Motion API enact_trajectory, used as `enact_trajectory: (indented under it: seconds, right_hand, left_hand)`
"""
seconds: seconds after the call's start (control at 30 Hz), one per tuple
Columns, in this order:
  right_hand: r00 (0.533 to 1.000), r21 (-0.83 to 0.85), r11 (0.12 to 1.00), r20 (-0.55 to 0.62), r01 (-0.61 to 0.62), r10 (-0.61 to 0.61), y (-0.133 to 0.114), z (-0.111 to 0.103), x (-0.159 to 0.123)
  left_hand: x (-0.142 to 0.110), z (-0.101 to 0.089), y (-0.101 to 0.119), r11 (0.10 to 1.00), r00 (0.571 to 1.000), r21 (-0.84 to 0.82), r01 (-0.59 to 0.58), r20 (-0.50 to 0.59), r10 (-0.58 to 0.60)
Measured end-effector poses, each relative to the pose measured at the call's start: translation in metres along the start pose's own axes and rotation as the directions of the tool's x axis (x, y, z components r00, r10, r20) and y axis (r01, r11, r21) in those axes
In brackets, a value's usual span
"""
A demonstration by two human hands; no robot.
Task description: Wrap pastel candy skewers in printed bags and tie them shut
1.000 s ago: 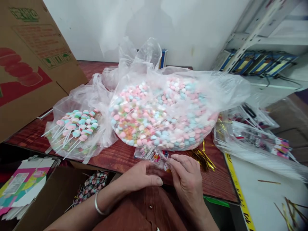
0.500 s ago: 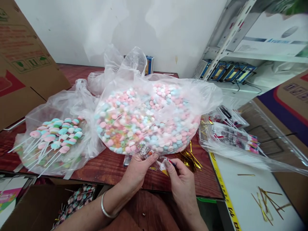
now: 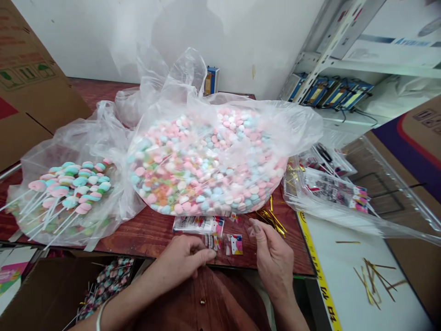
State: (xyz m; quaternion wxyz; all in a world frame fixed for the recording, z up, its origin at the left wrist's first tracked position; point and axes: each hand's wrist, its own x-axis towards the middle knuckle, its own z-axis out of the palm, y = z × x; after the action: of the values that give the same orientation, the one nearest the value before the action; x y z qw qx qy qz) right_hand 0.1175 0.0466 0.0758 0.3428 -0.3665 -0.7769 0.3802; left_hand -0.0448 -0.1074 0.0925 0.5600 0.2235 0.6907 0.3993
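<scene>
Head view: the right hand point(image 3: 275, 250) pinches clear film point(image 3: 251, 229); whether the left hand point(image 3: 182, 255) grips the wrapper point(image 3: 225, 244) on the near table point(image 3: 155, 232) is unclear. Stick sweets point(image 3: 81, 181) at left look assembled; many loose sweets point(image 3: 237, 188) remain, bagged.

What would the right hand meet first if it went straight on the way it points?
Most likely the near edge of the large clear bag of pink and blue sweets, just beyond the right hand. Depth is unclear, though, and it might first brush the gold strips beside that line.
</scene>
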Motion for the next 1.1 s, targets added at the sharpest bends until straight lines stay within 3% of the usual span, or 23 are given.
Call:
enact_trajectory:
  seconds: [0.07, 0.13, 0.17, 0.2, 0.27, 0.33, 0.43, 0.57, 0.77, 0.87, 1.0, 1.1]
  right_hand:
    - [0.996, 0.132, 0.988, 0.048, -0.086, 0.080, -0.018, -0.005, 0.003]
    - [0.983, 0.239, 0.961, 0.154, -0.138, 0.103, -0.036, -0.007, 0.008]
    - [0.975, 0.270, 0.951, 0.202, -0.147, 0.094, -0.043, -0.007, 0.011]
    - [0.968, 0.291, 0.945, 0.237, -0.152, 0.083, -0.049, -0.007, 0.013]
    - [0.962, 0.315, 0.934, 0.259, -0.171, 0.089, -0.053, -0.007, 0.015]
    - [0.960, 0.342, 0.915, 0.246, -0.216, 0.134, -0.051, -0.006, 0.015]
    - [0.952, 0.406, 0.870, 0.234, -0.281, 0.199, -0.043, -0.006, 0.010]
    - [0.944, 0.417, 0.858, 0.263, -0.298, 0.200, -0.042, -0.009, 0.009]
    - [0.967, 0.219, 0.963, 0.230, -0.159, 0.107, -0.050, -0.008, 0.013]
    - [0.978, 0.173, 0.980, 0.200, -0.100, 0.065, -0.048, -0.001, 0.013]
    - [0.981, 0.124, 0.992, 0.192, -0.019, -0.005, -0.049, 0.003, 0.012]
    - [0.985, 0.157, 0.988, 0.170, -0.003, -0.024, -0.052, -0.001, 0.009]
  left_hand:
    - [-0.006, 0.002, 0.006, 0.999, 0.983, -0.044, -0.028, 0.178, 0.035]
    - [-0.004, 0.012, 0.014, 0.937, 0.940, -0.347, -0.033, 0.308, 0.147]
    - [0.000, 0.019, 0.020, 0.850, 0.927, -0.525, -0.040, 0.297, 0.227]
    - [0.005, 0.025, 0.025, 0.730, 0.931, -0.680, -0.062, 0.224, 0.287]
    - [0.016, 0.035, 0.037, 0.501, 0.956, -0.854, -0.137, 0.019, 0.293]
    - [0.023, 0.041, 0.047, 0.393, 0.965, -0.894, -0.217, -0.135, 0.226]
    - [0.025, 0.044, 0.055, 0.394, 0.951, -0.873, -0.287, -0.211, 0.224]
    - [0.021, 0.046, 0.056, 0.509, 0.934, -0.804, -0.308, -0.154, 0.323]
    - [0.032, 0.044, 0.053, 0.571, 0.901, -0.697, -0.434, -0.320, 0.294]
    - [0.037, 0.042, 0.048, 0.588, 0.894, -0.675, -0.447, -0.353, 0.275]
    - [0.038, 0.039, 0.043, 0.549, 0.921, -0.740, -0.389, -0.303, 0.244]
    - [0.039, 0.037, 0.042, 0.434, 0.954, -0.851, -0.296, -0.243, 0.175]
